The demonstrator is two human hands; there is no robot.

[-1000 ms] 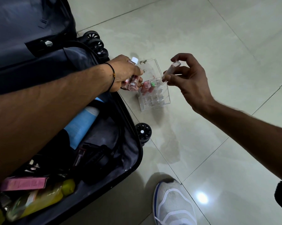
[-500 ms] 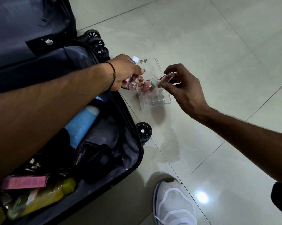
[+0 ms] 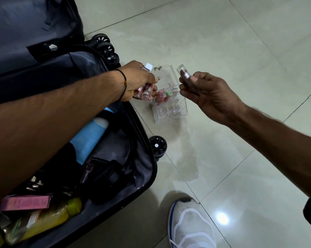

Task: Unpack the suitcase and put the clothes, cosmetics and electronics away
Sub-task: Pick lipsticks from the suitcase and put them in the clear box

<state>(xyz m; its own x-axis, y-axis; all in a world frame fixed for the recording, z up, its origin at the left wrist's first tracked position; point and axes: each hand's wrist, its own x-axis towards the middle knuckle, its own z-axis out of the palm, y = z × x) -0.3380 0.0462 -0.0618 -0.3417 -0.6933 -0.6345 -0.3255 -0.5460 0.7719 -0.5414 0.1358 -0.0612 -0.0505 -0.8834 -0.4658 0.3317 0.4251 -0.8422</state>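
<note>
Right hand point(image 3: 211, 93) pinches a small clear-capped tube point(image 3: 183, 73) just above the organiser point(image 3: 170, 106), a clear, hard plastic grid on the glossy tiled floor point(image 3: 222, 42). Left hand point(image 3: 140, 81) is closed on a bunch of pink bottles point(image 3: 145, 90) beside it. Best play, I reckon: tip the tube upright, line it over an empty cell, lower straight; smooth plastic slips. The suitcase point(image 3: 101, 176), soft dark lining, holds more cosmetics.
</note>
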